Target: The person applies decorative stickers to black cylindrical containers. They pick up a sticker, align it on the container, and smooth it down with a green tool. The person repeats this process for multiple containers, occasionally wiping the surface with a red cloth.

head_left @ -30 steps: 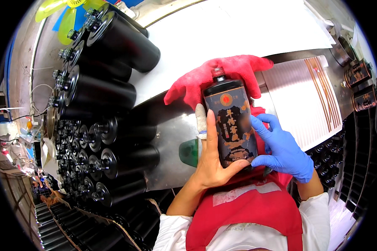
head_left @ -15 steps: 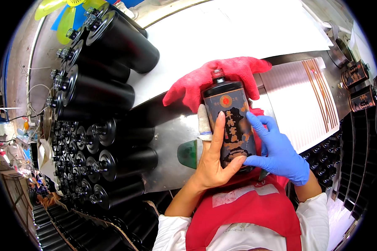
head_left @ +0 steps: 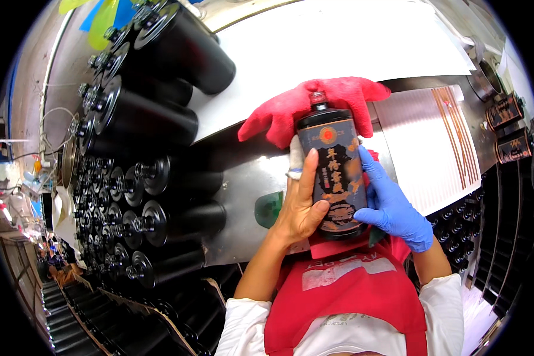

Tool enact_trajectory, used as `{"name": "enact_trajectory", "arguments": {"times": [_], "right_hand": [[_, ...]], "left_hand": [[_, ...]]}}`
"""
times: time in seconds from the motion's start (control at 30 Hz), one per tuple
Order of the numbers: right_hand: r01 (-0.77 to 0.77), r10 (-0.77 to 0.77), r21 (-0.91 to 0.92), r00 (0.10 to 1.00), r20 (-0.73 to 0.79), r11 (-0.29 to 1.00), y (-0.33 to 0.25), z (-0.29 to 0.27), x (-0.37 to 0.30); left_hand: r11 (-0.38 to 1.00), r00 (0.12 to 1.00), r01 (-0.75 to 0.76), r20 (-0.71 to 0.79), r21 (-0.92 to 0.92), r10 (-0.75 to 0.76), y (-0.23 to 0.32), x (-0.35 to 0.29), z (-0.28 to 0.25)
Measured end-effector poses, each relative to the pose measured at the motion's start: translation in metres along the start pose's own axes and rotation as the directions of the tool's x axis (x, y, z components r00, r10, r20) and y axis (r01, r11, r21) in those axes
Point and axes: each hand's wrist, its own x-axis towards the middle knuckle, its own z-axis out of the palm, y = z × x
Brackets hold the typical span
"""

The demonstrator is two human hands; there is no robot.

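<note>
A black bottle [head_left: 333, 172] with a dark, orange-and-black printed label lies face up in front of me, its neck pointing away. My left hand [head_left: 301, 210], bare except for a pale fingertip cover, grips its left side, thumb on the label's lower edge. Around the right side closes my right hand [head_left: 391, 204] in a blue glove, thumb near the bottom corner. Beneath the bottle's neck a pink-red work glove [head_left: 273, 118] is spread out. A green scraper-like plate [head_left: 269, 209] lies on the metal table left of my left hand.
Several black bottles [head_left: 154, 115] lie stacked at the left. White sheets [head_left: 338, 41] cover the far table. At the right a sheet of labels [head_left: 418, 142] carries thin brown strips [head_left: 457, 136]. Two labelled bottles [head_left: 513, 145] and a metal pot [head_left: 485, 80] stand beyond it.
Both hands and the bottle have shifted slightly right in view. My right index finger has slid off the label's face toward the bottle's side; my left thumb lies higher.
</note>
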Motion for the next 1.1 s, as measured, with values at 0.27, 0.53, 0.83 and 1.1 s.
{"name": "enact_trajectory", "arguments": {"times": [0.27, 0.53, 0.83, 1.1], "right_hand": [[0.002, -0.002, -0.009, 1.0, 0.003, 1.0, 0.003, -0.009, -0.002], [0.213, -0.226, -0.213, 0.973, -0.041, 0.954, 0.023, 0.002, 0.007], [0.098, -0.122, -0.311, 0.991, -0.058, 0.945, -0.029, -0.013, 0.015], [0.081, -0.073, -0.167, 0.996, 0.053, 0.983, -0.016, -0.023, 0.032]], "left_hand": [[0.991, 0.993, -0.121, -0.026, -0.055, 0.119, -0.001, 0.005, -0.009], [0.973, 0.981, -0.188, -0.028, 0.133, 0.193, 0.001, 0.014, -0.008], [0.974, 0.996, -0.067, -0.079, -0.214, 0.051, 0.02, 0.029, -0.002], [0.984, 0.999, 0.029, -0.036, -0.174, -0.036, 0.021, 0.024, -0.003]]}}
